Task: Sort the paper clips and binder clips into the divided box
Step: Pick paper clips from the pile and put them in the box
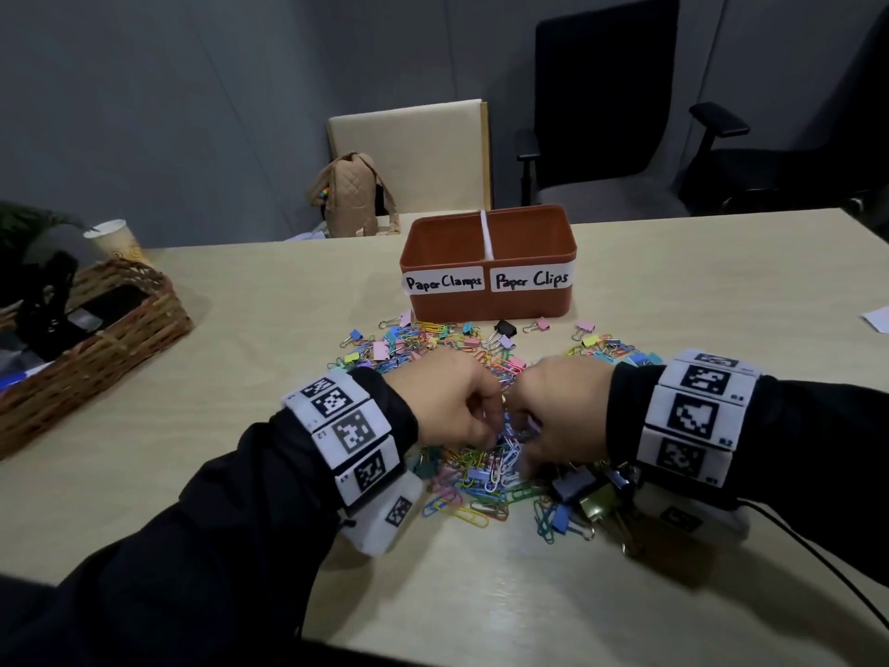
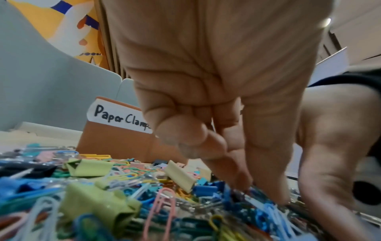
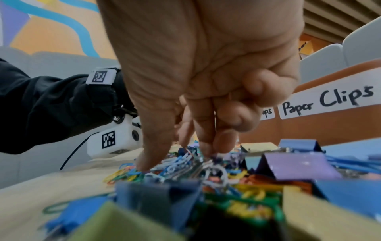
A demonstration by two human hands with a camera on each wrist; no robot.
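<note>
A brown divided box stands mid-table, its left half labelled "Paper Clamps" and its right half "Paper Clips". Between it and me lies a wide pile of coloured paper clips mixed with small binder clips. Larger binder clips sit at the near right. Both hands dig into the middle of the pile, close together. My left hand pinches down into the clips with thumb and forefinger. My right hand has its thumb and curled fingers round a bunch of paper clips. The box's inside is hidden.
A wicker basket holding dark items sits at the table's left edge, with a paper cup behind it. A beige bag rests on a chair beyond the table, beside a black office chair. A black cable trails at the near right.
</note>
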